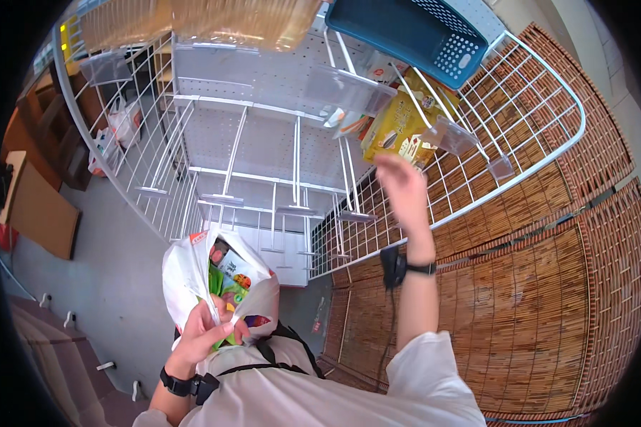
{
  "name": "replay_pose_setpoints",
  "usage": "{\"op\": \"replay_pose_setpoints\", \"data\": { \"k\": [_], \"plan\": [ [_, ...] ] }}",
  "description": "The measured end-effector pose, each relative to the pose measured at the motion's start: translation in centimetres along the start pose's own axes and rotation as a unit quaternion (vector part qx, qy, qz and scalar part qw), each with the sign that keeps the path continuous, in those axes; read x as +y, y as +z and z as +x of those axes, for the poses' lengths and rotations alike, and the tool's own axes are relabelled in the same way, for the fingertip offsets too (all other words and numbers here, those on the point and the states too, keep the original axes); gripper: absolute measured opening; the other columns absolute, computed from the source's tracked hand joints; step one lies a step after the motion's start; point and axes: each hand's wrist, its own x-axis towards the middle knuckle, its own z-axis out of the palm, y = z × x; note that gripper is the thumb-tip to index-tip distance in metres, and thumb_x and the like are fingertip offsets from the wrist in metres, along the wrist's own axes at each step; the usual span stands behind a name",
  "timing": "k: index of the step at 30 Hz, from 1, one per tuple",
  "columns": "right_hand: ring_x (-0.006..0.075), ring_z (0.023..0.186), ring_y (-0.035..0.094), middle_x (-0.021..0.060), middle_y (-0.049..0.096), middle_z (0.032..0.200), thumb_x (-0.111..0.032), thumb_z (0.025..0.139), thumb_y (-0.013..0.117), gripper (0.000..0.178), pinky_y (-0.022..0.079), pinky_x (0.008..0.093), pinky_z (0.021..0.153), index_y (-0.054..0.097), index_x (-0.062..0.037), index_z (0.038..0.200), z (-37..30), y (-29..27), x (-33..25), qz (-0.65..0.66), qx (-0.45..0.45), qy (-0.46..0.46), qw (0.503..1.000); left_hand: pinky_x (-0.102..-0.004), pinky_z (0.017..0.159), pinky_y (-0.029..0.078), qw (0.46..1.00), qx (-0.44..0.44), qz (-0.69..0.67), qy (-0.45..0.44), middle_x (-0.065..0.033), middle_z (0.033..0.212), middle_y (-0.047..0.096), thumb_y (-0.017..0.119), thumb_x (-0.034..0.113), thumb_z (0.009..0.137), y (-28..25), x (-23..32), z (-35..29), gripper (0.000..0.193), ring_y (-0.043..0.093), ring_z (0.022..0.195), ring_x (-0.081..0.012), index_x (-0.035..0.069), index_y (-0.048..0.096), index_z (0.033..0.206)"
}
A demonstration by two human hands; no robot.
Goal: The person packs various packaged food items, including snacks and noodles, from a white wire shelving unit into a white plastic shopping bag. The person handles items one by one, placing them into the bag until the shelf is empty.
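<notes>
My left hand (pixel 208 329) is closed around the gathered rim of a white plastic bag (pixel 185 274), held in front of my body. Inside its mouth show several packets (pixel 233 274) in white, green and other colours. Raised to the right, my right hand (pixel 404 191) has its fingers extended, slightly blurred, at the lower edge of a yellow packet (pixel 399 128). Whether the fingertips touch it I cannot tell. That packet hangs among the rack's upper hooks, below a dark teal basket (pixel 406 35). A white and orange packet (pixel 347 122) hangs beside it.
A white wire display rack (pixel 246 107) with several bare hooks stands ahead, with wire side panels left and right. Clear-wrapped packs (pixel 242 21) are at its top. Woven brown screens (pixel 491 320) line the right. Wooden furniture (pixel 39 206) and white bags (pixel 123 122) are at left.
</notes>
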Motion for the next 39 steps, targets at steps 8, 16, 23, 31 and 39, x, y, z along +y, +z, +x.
{"op": "replay_pose_setpoints", "data": {
  "k": [8, 16, 23, 31, 39],
  "plan": [
    [0.0242, 0.093, 0.065, 0.0210, 0.065, 0.094, -0.013, 0.084, 0.060, 0.033, 0.050, 0.0324, 0.079, 0.055, 0.0058, 0.112, 17.6, -1.1, 15.0, -0.170, 0.096, -0.034, 0.980, -0.0304, 0.052, 0.048, 0.994, 0.109, 0.030, -0.006, -0.0066, 0.075, 0.050, 0.063, 0.005, 0.084, -1.9, -0.9, -4.4, 0.028, 0.064, 0.067, -0.0256, 0.009, 0.036, 0.091],
    [0.0191, 0.083, 0.056, 0.0077, 0.059, 0.094, -0.014, 0.081, 0.066, 0.053, 0.046, 0.0376, 0.075, 0.049, -0.0206, 0.131, 20.0, 2.0, 12.1, -0.056, -0.101, -0.017, 0.993, -0.0307, 0.051, 0.047, 0.978, 0.204, 0.034, 0.028, -0.0105, 0.070, 0.054, 0.064, 0.007, 0.083, -5.4, -0.1, -8.2, 0.030, 0.062, 0.061, -0.0235, 0.007, 0.035, 0.090],
    [0.0306, 0.129, 0.037, 0.0158, 0.045, 0.136, -0.022, 0.090, 0.052, 0.047, 0.025, 0.0497, 0.111, 0.043, -0.0031, 0.133, 19.3, 3.8, 10.5, 0.499, 0.006, 0.211, 0.841, -0.0282, 0.052, 0.046, 0.956, 0.290, 0.033, 0.032, -0.0133, 0.067, 0.058, 0.065, 0.010, 0.082, -9.1, -1.1, -11.3, 0.031, 0.058, 0.055, -0.0199, 0.008, 0.035, 0.092],
    [0.0224, 0.103, 0.055, 0.0120, 0.059, 0.113, -0.011, 0.092, 0.052, 0.034, 0.042, 0.0380, 0.095, 0.052, -0.0004, 0.124, 16.8, 4.1, 8.5, 0.486, 0.052, 0.190, 0.851, -0.0264, 0.051, 0.041, 0.908, 0.411, 0.062, 0.047, -0.0070, 0.059, 0.050, 0.061, 0.015, 0.085, -12.3, -1.9, -12.3, 0.027, 0.051, 0.051, -0.0156, 0.007, 0.035, 0.090],
    [0.0253, 0.108, 0.055, 0.0129, 0.060, 0.118, -0.013, 0.090, 0.056, 0.028, 0.040, 0.0365, 0.101, 0.057, 0.0008, 0.114, 19.9, 2.3, 18.6, 0.407, 0.037, 0.126, 0.904, -0.0252, 0.047, 0.038, 0.875, 0.475, 0.097, 0.009, -0.0055, 0.058, 0.050, 0.063, 0.026, 0.086, -14.9, -5.2, -13.7, 0.030, 0.048, 0.050, -0.0137, 0.010, 0.038, 0.081]
  ]
}}
